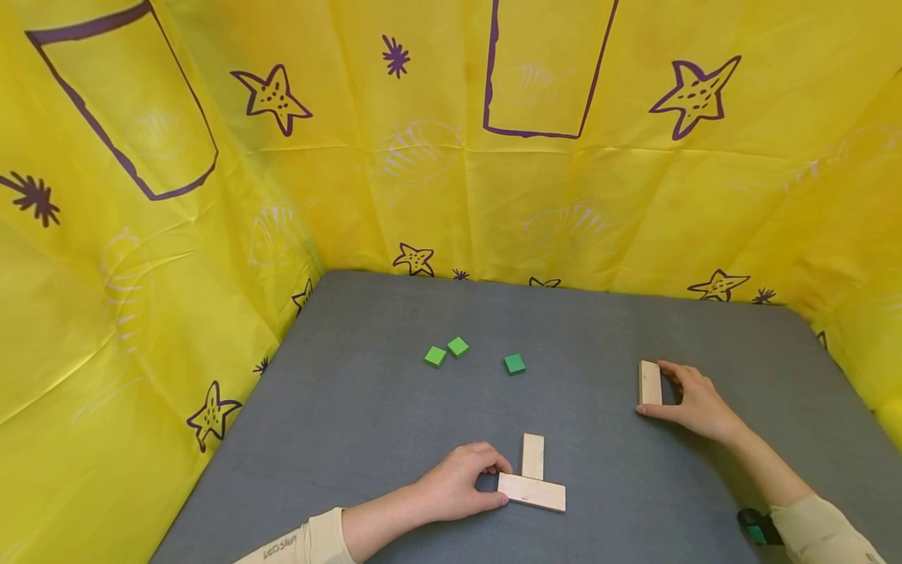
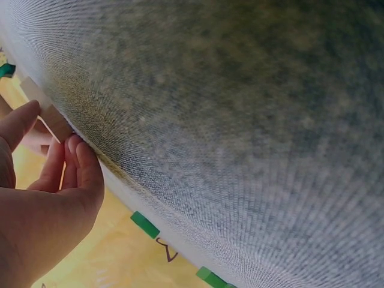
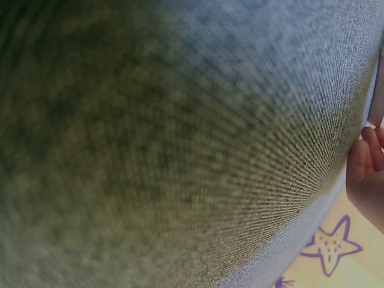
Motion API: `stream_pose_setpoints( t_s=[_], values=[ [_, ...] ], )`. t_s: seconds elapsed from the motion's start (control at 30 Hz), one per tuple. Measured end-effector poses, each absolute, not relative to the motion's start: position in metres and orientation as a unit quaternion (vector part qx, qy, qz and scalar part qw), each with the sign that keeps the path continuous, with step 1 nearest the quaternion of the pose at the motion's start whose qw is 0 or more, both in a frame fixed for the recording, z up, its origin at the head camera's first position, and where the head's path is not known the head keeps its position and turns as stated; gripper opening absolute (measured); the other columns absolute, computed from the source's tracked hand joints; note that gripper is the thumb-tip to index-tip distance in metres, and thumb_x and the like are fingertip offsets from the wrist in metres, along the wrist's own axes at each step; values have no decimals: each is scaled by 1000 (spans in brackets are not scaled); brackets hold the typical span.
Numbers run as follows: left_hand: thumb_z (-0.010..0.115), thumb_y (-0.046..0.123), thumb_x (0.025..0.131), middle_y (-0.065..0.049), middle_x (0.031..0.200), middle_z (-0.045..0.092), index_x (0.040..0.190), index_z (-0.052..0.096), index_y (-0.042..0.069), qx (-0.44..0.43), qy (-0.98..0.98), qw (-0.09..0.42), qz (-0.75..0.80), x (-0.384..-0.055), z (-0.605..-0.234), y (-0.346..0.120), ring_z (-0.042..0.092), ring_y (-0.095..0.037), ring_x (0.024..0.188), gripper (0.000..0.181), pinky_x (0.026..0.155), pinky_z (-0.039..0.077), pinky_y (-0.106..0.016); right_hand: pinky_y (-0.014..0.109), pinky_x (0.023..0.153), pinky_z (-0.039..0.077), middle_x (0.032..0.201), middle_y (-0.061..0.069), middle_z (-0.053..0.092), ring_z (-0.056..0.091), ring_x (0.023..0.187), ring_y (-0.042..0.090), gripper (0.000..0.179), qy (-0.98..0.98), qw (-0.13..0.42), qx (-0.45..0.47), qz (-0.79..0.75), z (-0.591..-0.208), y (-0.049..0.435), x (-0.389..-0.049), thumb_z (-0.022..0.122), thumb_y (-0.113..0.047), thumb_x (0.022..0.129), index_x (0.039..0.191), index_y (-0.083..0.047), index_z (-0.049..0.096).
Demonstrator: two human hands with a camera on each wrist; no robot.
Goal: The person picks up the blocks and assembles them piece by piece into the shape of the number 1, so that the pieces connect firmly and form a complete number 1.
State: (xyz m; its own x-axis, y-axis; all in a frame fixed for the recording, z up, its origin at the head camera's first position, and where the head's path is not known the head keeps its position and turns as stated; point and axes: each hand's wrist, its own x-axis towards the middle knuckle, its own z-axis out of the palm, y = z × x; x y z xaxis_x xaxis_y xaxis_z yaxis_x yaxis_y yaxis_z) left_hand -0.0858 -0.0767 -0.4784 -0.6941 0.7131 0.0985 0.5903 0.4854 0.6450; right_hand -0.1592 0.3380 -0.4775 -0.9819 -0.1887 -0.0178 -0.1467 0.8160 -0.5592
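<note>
On the grey table, two pale wooden blocks touch in a T shape. My left hand pinches the left end of the crosswise wooden block between thumb and fingers; the left wrist view shows the same wooden block in its fingertips. Behind that piece, the other wooden block points away from me. Farther right, my right hand holds a third wooden block by its two ends, thumb at the near one and fingers at the far one. Only part of this hand shows in the right wrist view.
Two light green square tiles, one left and one right, lie behind the T. A darker green tile sits to their right. Yellow cloth with purple drawings walls in the table at the back and sides.
</note>
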Motion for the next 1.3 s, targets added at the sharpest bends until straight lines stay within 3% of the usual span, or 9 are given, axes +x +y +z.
stream_pose_setpoints(
  t_s=[1.3],
  values=[
    [78, 17, 82, 8, 97, 62, 102, 68, 14, 381, 855, 89, 341, -85, -480, -77, 54, 0, 87, 22, 78, 42, -11, 62, 86, 40, 128, 33, 45, 46, 110, 47, 96, 952, 9, -75, -296, -477, 329, -157, 84, -43, 74, 138, 11, 38]
  ],
)
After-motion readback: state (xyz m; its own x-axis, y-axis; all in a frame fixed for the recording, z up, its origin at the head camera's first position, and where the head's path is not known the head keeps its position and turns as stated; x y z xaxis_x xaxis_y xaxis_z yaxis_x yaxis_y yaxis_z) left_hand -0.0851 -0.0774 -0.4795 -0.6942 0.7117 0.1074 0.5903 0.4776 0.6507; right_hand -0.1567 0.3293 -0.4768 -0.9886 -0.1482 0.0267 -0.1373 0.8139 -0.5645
